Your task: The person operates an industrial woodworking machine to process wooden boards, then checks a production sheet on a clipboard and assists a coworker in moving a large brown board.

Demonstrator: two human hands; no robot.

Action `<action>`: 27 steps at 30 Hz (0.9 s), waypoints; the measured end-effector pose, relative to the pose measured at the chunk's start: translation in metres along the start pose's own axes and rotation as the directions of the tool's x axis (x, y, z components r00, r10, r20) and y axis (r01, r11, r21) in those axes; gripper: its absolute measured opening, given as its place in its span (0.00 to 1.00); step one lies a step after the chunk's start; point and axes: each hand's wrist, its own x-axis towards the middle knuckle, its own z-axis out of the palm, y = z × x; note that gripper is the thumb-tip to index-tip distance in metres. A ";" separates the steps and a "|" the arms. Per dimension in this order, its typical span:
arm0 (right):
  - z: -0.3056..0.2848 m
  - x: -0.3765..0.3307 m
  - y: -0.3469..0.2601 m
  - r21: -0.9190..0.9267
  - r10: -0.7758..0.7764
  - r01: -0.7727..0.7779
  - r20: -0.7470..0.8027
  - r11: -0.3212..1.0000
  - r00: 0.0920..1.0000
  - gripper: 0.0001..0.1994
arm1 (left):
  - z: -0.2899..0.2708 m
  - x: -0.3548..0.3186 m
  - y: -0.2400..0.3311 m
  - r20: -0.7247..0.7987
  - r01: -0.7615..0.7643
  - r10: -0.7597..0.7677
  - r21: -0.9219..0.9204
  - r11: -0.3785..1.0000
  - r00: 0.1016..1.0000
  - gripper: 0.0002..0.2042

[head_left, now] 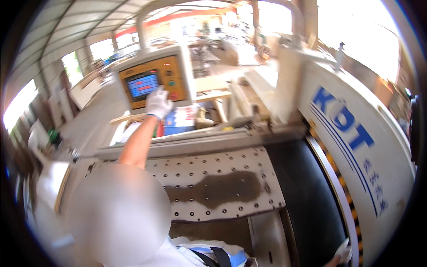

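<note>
My left hand (159,104), in a white glove, reaches up to an orange control panel (168,66). Its fingers are stretched toward the lower right corner of the lit blue screen (143,84), beside coloured buttons; nothing shows in its grasp. At the lower right, my right hand (344,252), also gloved, lies by the pale metal rail (334,187) along the black conveyor belt (307,191). The fingers there look extended, though small and somewhat blurred. A round blurred patch hides part of my left arm.
A perforated pale table (213,162) with a dark stain spreads before me. Behind it, a ledge holds a blue and white package (180,120) and wooden pieces. The large white machine housing (356,120) stands right. Boards (53,182) lean at the left.
</note>
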 end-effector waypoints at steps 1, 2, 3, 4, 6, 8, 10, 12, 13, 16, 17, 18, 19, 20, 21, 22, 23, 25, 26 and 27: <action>-0.051 -0.043 -0.057 0.027 -0.091 0.088 0.135 0.996 0.987 0.38 | -0.033 -0.008 -0.019 0.102 -0.039 0.026 0.130 0.991 0.994 0.23; -0.079 -0.046 -0.078 0.071 -0.143 0.134 0.138 0.988 0.980 0.36 | -0.026 -0.019 -0.044 0.076 -0.039 0.031 0.108 0.993 0.997 0.25; -0.114 -0.051 -0.089 0.049 -0.139 0.133 0.129 0.990 0.982 0.35 | -0.057 -0.014 -0.003 0.331 0.066 -0.099 0.107 0.992 0.938 0.29; -0.110 -0.051 -0.101 0.113 -0.187 0.182 0.040 0.977 0.982 0.33 | -0.040 -0.023 -0.051 0.254 0.057 -0.073 0.070 0.996 0.964 0.31; -0.089 -0.041 -0.103 0.088 -0.164 0.167 -0.043 0.982 0.986 0.31 | -0.022 -0.019 -0.086 0.316 0.007 -0.039 0.105 0.994 0.948 0.33; -0.067 -0.033 -0.095 0.066 -0.092 0.095 -0.048 0.993 0.995 0.32 | 0.014 0.003 -0.117 0.275 -0.091 0.032 0.203 0.975 0.961 0.33; -0.057 -0.026 -0.070 0.086 -0.049 0.057 -0.082 0.995 0.995 0.35 | 0.042 0.016 -0.085 0.305 -0.096 0.026 0.217 0.971 0.952 0.33; -0.046 -0.028 -0.071 0.074 -0.002 0.005 -0.048 0.997 0.999 0.37 | 0.041 0.016 -0.096 0.255 -0.148 0.079 0.265 0.953 0.964 0.31; -0.043 -0.027 -0.072 0.086 0.018 -0.018 -0.008 0.996 1.000 0.38 | 0.043 0.011 -0.099 0.244 -0.160 0.085 0.303 0.940 0.966 0.30; -0.043 -0.028 -0.067 0.127 0.052 -0.066 0.112 0.990 0.992 0.41 | 0.044 0.015 -0.088 0.269 -0.210 0.104 0.406 0.889 0.958 0.30; -0.045 -0.028 -0.066 0.153 0.051 -0.071 0.130 0.986 0.990 0.42 | 0.041 0.015 -0.083 0.292 -0.217 0.091 0.433 0.875 0.952 0.30; -0.047 -0.028 -0.064 0.182 0.052 -0.085 0.181 0.980 0.982 0.43 | 0.041 0.016 -0.077 0.316 -0.224 0.078 0.460 0.859 0.946 0.30; -0.047 -0.029 -0.066 0.194 0.032 -0.074 0.208 0.978 0.978 0.45 | 0.036 0.018 -0.083 0.262 -0.254 0.140 0.478 0.841 0.955 0.31; -0.047 -0.030 -0.067 0.199 0.015 -0.060 0.220 0.978 0.975 0.46 | 0.034 0.020 -0.087 0.306 -0.259 0.111 0.500 0.826 0.946 0.31; -0.046 -0.030 -0.065 0.197 0.001 -0.047 0.230 0.979 0.973 0.48 | 0.033 0.020 -0.086 0.353 -0.268 0.083 0.515 0.814 0.932 0.32; -0.046 -0.030 -0.063 0.192 -0.005 -0.041 0.231 0.981 0.973 0.48 | 0.035 0.023 -0.082 0.388 -0.263 0.049 0.521 0.812 0.921 0.33; -0.046 -0.030 -0.063 0.191 -0.016 -0.029 0.232 0.981 0.973 0.49 | 0.034 0.025 -0.083 0.385 -0.250 0.040 0.515 0.820 0.922 0.33; -0.046 -0.032 -0.063 0.198 -0.038 -0.013 0.252 0.980 0.967 0.50 | 0.029 0.029 -0.086 0.379 -0.223 0.018 0.504 0.834 0.925 0.34; -0.048 -0.031 -0.058 0.196 -0.043 -0.010 0.263 0.980 0.964 0.50 | 0.028 0.029 -0.075 0.400 -0.221 0.003 0.501 0.837 0.916 0.34; -0.050 -0.030 -0.053 0.195 -0.049 -0.006 0.275 0.981 0.960 0.50 | 0.029 0.026 -0.063 0.398 -0.212 0.006 0.475 0.854 0.917 0.34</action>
